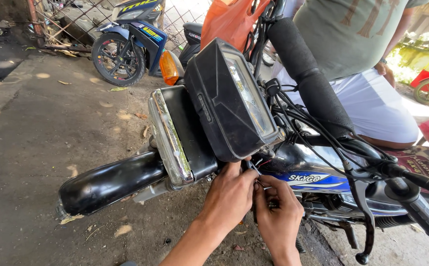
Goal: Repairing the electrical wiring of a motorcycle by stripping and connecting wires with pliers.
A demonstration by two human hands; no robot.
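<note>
A black motorcycle fills the middle of the head view, with its black instrument cluster [229, 98] tilted toward me above the chrome-rimmed headlight housing [172, 138]. My left hand [229, 194] and my right hand [276, 212] are pressed together just under the cluster, beside the blue-and-black fuel tank [305, 180]. Both pinch thin wires [255, 170] that hang from under the cluster; one looks red. The fingertips hide where the wires end.
The black front mudguard [108, 182] juts out to the left. The foam-padded handlebar [308, 74], clutch lever [367, 216] and grip [423, 212] lie on the right. A person in white shorts [372, 103] sits astride the bike. A blue motorcycle [128, 42] is parked behind.
</note>
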